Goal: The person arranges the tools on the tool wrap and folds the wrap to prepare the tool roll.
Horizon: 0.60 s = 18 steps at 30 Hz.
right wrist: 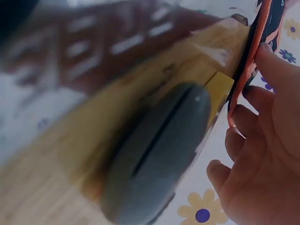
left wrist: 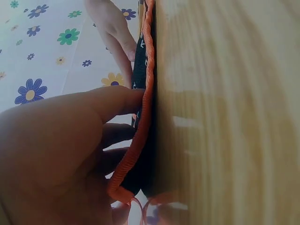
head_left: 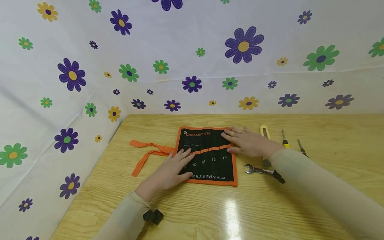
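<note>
Black pouch | flat on counter | left hand, right hand: fingers unclenched, resting on opposite sides, seemingly steadying it

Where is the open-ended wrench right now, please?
In the head view, the wrench lies on the wooden table, just right of the black pouch and below the right hand in the picture.
</note>
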Available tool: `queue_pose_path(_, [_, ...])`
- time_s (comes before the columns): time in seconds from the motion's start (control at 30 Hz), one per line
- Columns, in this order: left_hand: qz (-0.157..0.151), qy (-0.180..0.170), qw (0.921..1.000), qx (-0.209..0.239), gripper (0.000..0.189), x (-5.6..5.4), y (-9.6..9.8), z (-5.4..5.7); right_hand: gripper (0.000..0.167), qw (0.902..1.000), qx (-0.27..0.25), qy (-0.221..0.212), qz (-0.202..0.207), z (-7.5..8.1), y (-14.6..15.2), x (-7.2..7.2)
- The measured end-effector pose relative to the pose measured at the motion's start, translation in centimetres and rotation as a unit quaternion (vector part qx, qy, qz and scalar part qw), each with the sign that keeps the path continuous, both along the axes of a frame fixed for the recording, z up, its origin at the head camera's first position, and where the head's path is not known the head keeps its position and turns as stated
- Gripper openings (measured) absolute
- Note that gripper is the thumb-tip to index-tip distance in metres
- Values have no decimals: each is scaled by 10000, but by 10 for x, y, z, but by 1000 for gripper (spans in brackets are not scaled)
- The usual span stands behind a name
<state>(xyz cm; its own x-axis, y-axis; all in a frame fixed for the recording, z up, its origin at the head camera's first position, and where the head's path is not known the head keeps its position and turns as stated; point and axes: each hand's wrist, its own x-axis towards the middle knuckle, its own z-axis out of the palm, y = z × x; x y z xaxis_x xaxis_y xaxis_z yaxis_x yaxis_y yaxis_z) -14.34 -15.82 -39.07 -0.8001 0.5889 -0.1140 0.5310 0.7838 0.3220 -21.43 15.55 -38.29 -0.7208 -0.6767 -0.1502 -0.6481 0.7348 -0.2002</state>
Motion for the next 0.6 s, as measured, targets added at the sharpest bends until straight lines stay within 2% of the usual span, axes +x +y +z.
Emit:
queue_pose_path(0.1, [-6, -33, 10000, -90, 66, 0, 0, 0, 63, 9997, 75, -208, 76, -1, -2, -1])
queue_pose_path(0.3, [-100, -32, 9995, -291, 65, -1, -1, 1, 62, 9995, 101, -279, 74, -1, -3, 1])
queue_pose_path(0.6, [-58, 76, 9986, -530, 65, -5, -4, -1, 64, 9986, 161, -495, -58, 1, -5, 5])
